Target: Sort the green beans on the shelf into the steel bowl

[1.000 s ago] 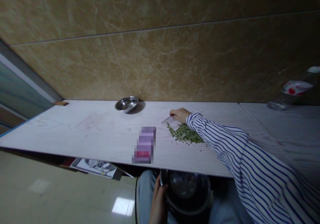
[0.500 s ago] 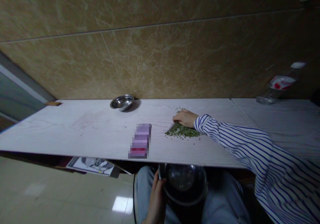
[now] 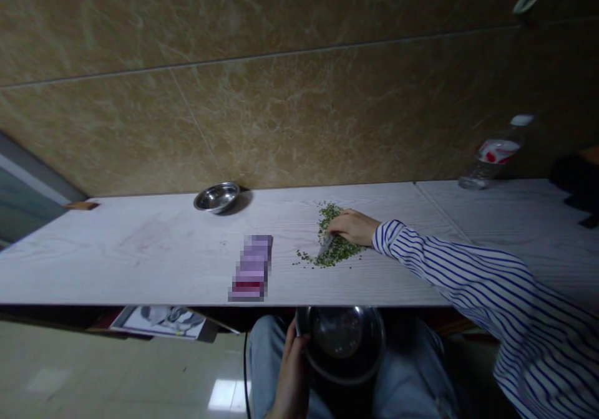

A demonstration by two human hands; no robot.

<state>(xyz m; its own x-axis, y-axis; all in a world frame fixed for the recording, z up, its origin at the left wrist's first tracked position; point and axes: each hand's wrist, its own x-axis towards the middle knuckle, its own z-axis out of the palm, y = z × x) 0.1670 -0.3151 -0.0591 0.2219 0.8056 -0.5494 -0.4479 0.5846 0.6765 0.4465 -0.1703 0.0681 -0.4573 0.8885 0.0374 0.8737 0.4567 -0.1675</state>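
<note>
My right hand (image 3: 353,226) is closed on a thin, greyish see-through flat piece (image 3: 326,244), its edge down among small green beans (image 3: 339,254). The beans lie in a loose heap on the white tabletop (image 3: 159,263), some scattered to the left of the piece. Below the table's front edge, my left hand (image 3: 294,369) grips the left rim of a large metal bowl (image 3: 349,378). That bowl sits tilted between my knees, partly under the table, with a few small specks inside.
A small steel bowl (image 3: 218,198) stands near the wall at the left. A blurred-out purple rectangular object (image 3: 251,268) lies left of the beans. A plastic bottle (image 3: 496,154) stands at the back right. An open drawer (image 3: 161,322) juts out below the table.
My right hand has shifted right across the beans with the flat piece, uncovering more beans at the back. The view has turned slightly right. My left hand keeps its hold on the bowl.
</note>
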